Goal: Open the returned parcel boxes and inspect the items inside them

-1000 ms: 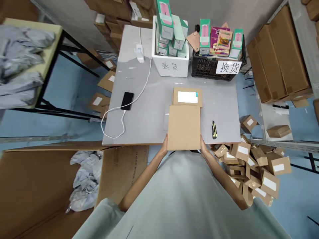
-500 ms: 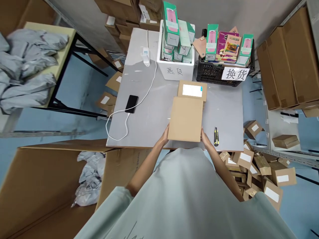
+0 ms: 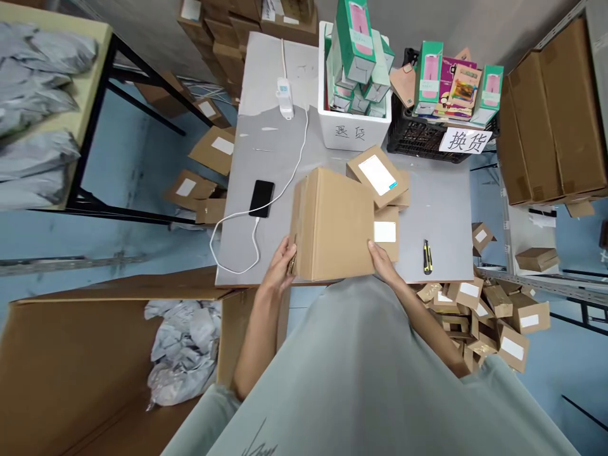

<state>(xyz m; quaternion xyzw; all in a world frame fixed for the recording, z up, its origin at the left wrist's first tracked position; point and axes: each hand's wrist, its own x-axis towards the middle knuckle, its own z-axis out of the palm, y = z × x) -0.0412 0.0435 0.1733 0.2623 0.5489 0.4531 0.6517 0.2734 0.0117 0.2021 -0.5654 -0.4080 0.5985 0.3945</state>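
A plain brown cardboard box point(image 3: 344, 225) is held up between my two hands over the front of the table, turned so its left side shows. My left hand point(image 3: 280, 263) grips its lower left edge. At its lower right edge, my right hand point(image 3: 381, 259) has the thumb on the near face. Behind and to the right of it lie smaller boxes: a tilted one with a white label point(image 3: 379, 175) and a lower one, also labelled point(image 3: 387, 233), partly hidden by the held box. Further right is a black and yellow utility knife point(image 3: 427, 257).
A phone point(image 3: 261, 199) on a white cable lies at the left of the table point(image 3: 437, 215). At the back stand a white bin point(image 3: 354, 130) and a black crate point(image 3: 418, 139), both filled with goods. A large open carton point(image 3: 85, 361) stands front left; several boxes lie on the floor at right.
The held box has moved left and turned, baring its left side. Behind it, the labelled box is now tilted, and another labelled box has come into view below it. The whole view has shifted.
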